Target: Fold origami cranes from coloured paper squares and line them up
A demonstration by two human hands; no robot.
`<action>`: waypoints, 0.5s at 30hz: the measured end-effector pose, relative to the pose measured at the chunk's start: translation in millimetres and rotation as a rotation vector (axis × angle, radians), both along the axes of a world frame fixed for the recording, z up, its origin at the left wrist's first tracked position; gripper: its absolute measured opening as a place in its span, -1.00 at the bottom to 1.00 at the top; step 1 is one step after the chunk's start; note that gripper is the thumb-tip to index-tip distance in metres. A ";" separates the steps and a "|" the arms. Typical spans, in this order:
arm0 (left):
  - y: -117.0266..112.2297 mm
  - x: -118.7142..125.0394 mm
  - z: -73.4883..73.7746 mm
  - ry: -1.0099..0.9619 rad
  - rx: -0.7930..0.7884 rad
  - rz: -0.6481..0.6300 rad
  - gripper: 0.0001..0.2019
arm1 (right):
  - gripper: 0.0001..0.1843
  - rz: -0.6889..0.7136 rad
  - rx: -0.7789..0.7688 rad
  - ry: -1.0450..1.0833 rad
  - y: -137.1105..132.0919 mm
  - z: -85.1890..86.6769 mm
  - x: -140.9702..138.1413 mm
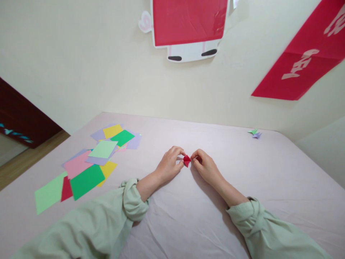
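A small piece of red folded paper (187,160) sits between my two hands at the middle of the table. My left hand (170,162) grips its left side, with the index finger above and the thumb below. From the right, the bent fingers of my right hand (204,163) pinch at the paper's right edge; the exact contact is too small to make out clearly. Two small folded paper pieces, one green (252,131) and one purple (257,135), lie together near the far right edge.
Loose coloured paper sheets (87,181) overlap on the left side of the table, green, pink, yellow, purple and red. A pale cloth (172,230) with slight creases covers the table. Behind its far edge rises a wall (107,72) with red decorations (188,21).
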State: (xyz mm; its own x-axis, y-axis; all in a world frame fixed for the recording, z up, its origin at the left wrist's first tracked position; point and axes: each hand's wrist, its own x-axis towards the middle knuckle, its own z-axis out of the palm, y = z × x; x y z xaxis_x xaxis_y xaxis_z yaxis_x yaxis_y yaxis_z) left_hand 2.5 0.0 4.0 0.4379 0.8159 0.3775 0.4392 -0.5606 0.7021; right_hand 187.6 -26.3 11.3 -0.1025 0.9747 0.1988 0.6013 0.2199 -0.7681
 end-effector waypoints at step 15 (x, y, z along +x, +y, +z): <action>3.0 2.4 -0.7 -0.089 -0.031 -0.041 -0.62 | -0.84 -0.001 0.018 0.012 1.0 -2.4 1.7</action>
